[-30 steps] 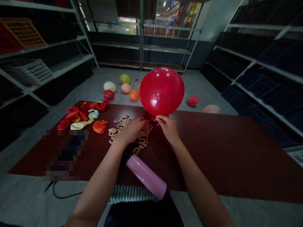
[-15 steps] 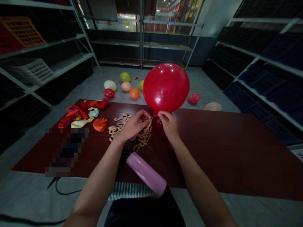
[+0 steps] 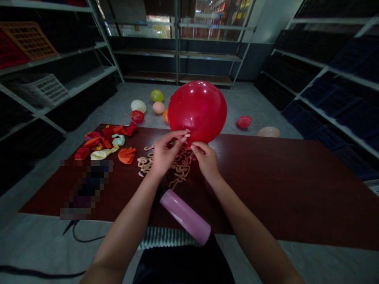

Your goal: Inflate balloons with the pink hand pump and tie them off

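Though large, red balloon (image 3: 199,108), neck (image 3: 187,145) at fingers (image 3: 203,148)

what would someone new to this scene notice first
Most likely the big red balloon, bright and shiny near the middle, with the right hand pinching at its neck and the left hand close beside. Next, perhaps, the pink cylinder slanting at the near edge of the dark table, and the colourful limp balloons heaped towards its far left.

Glossy red balloon (image 3: 199,108), inflated, neck down in the right fingers (image 3: 203,147), pale strip (image 3: 187,135) at the left fingers (image 3: 174,135).
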{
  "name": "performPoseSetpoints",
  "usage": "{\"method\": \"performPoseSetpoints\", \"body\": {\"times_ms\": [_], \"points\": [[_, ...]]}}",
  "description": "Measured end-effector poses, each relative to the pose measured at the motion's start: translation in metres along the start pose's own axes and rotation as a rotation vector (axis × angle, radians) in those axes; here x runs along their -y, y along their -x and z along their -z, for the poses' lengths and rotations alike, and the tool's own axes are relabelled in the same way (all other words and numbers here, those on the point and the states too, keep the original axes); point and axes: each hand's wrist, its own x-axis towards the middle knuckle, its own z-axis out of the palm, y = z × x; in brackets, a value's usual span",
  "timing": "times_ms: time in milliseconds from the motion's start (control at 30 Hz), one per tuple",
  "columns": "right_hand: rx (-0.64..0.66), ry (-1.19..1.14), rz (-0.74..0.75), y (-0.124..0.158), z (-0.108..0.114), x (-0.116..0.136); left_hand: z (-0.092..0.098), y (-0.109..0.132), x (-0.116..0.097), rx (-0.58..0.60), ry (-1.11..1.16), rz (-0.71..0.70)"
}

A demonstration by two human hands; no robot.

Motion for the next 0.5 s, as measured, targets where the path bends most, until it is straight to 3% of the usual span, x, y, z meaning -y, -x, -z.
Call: {"method": "performPoseSetpoints", "body": {"times_ms": [167, 400, 500], "points": [[0.052, 0.002, -0.036, 0.006, -0.006, 0.0, -0.003, 0.004, -0.001, -0.036, -0.02, -0.063], [0.041, -0.16, -0.15, 0.007, -0.006, 0.008, 0.006, -0.002, -0.004, 0.254, -0.067, -0.19], [0.035, -0.265, -0.238, 0.005, -0.002, 0.011, 0.006, -0.003, -0.003, 0.318, -0.081, -0.186]]}}
